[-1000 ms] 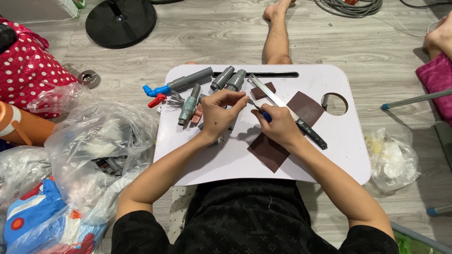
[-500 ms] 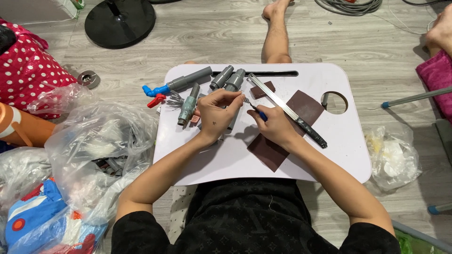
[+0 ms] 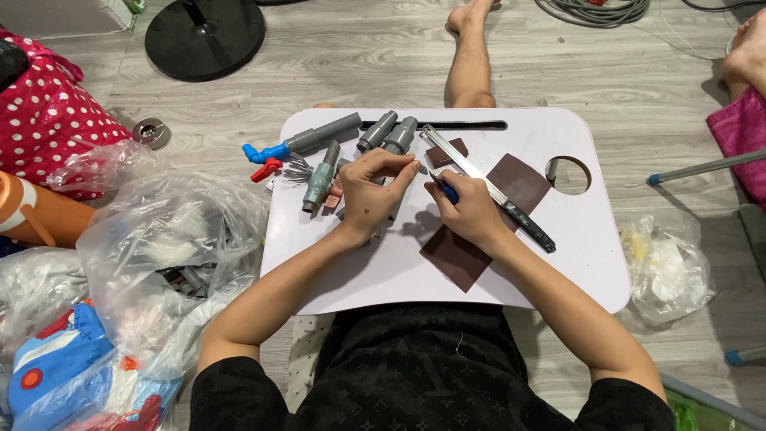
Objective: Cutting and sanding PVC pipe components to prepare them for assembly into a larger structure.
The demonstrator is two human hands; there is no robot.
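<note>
On the white lap table (image 3: 558, 263) my left hand (image 3: 373, 191) pinches a small grey pipe part at its fingertips, near the table's middle. My right hand (image 3: 471, 209) grips a small blue-handled tool (image 3: 447, 190) whose tip points at that part. The two hands almost touch. Under my right wrist lies a dark brown sheet of sandpaper (image 3: 456, 259), with another sheet (image 3: 519, 182) to the right. A long hacksaw blade with a black taped handle (image 3: 495, 191) lies slantwise beside my right hand.
Grey pipe fittings (image 3: 383, 132), a blue elbow with pipe (image 3: 275, 149) and a red part (image 3: 266, 168) lie at the table's far left. Clear plastic bags (image 3: 159, 247) sit on the floor to the left, another bag (image 3: 666, 267) to the right. A black round stand base (image 3: 203, 36) is beyond.
My hands have stayed at the same spot, with only small shifts of the fingers and the blue-handled tool against the grey part.
</note>
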